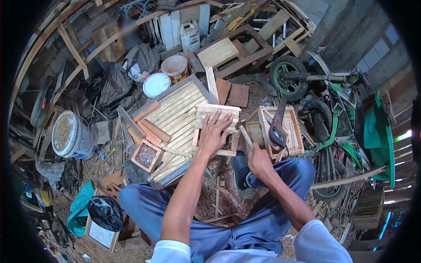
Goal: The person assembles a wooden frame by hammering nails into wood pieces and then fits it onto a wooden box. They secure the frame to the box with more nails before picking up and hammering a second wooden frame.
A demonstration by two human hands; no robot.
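My left hand [215, 131] lies with its fingers spread on a small wooden frame [217, 108], pressing on its upper boards. The frame rests at the right edge of a slatted wooden panel [177, 109]. To the right, my right hand [259, 161] is wrapped round the wooden handle of a hammer [246, 138]. The hammer's dark head is close beside the frame's right side. Another wooden box frame [294, 127] stands further right, with a handsaw [277, 125] lying across it.
A small box of nails [146, 156] and loose wood pieces [156, 130] lie on the panel. Buckets [156, 85] stand behind it, another bucket [72, 135] at left. A small green motorbike [335, 114] is at right. Wood scraps [218, 197] litter the floor.
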